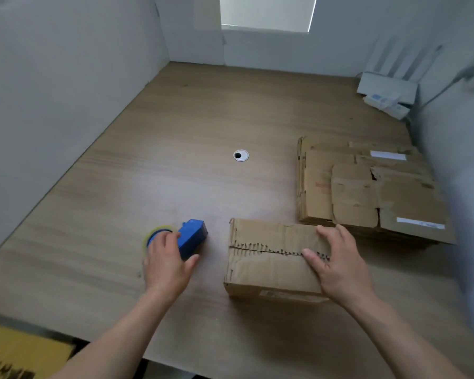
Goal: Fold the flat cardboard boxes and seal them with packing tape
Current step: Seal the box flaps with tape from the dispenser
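A folded cardboard box (268, 269) stands on the wooden table (175, 160) near the front, its two top flaps meeting along a ragged seam. My right hand (337, 263) lies flat on the right end of those flaps, fingers straight, pressing them down. To the left lies a blue tape dispenser (192, 236) with a roll of clear tape. My left hand (167, 261) is on the dispenser, fingers curled over its roll end. A stack of flat cardboard boxes (367, 187) lies at the right.
A round cable hole (241, 155) sits in the middle of the table. White walls close in on the left, back and right. A white device with cables (386, 91) stands in the far right corner. Something yellow (19, 354) shows below the table's front left edge.
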